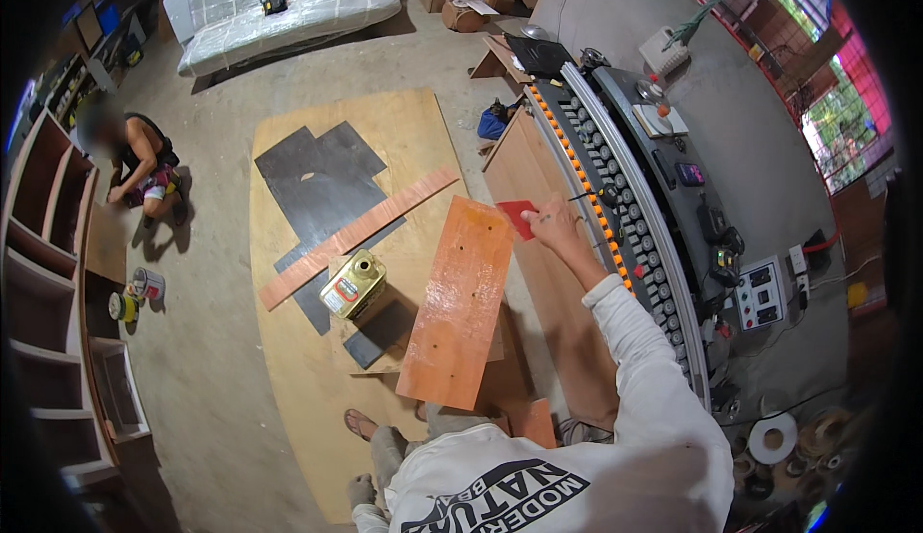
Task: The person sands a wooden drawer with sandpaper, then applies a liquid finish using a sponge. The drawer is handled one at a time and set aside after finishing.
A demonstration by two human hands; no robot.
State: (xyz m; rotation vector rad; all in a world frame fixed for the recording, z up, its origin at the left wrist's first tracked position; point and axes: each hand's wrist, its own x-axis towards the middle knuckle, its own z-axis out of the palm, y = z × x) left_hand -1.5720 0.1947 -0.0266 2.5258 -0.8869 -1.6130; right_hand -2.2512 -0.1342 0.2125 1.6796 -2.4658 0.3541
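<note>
My right hand (556,227) is closed on a flat red spreader (519,219), held at the far right corner of an orange board (455,307). The board's face has a glossy, uneven sheen and several small dark spots. My left hand (362,492) is low beside my leg, away from the board; its fingers are too small and unclear to read. Left of the board stands a gold rectangular metal can (354,285) with a round opening on top. A small dark sheet (379,334) lies next to it.
On the plywood sheet (288,341) lie dark grey sheets (322,182) and a long orange strip (361,237). A roller machine (615,187) runs along my right. At left, a person (139,163) crouches near a wooden shelf unit (53,273) and tins (146,283). A wrapped sofa (288,9) stands behind.
</note>
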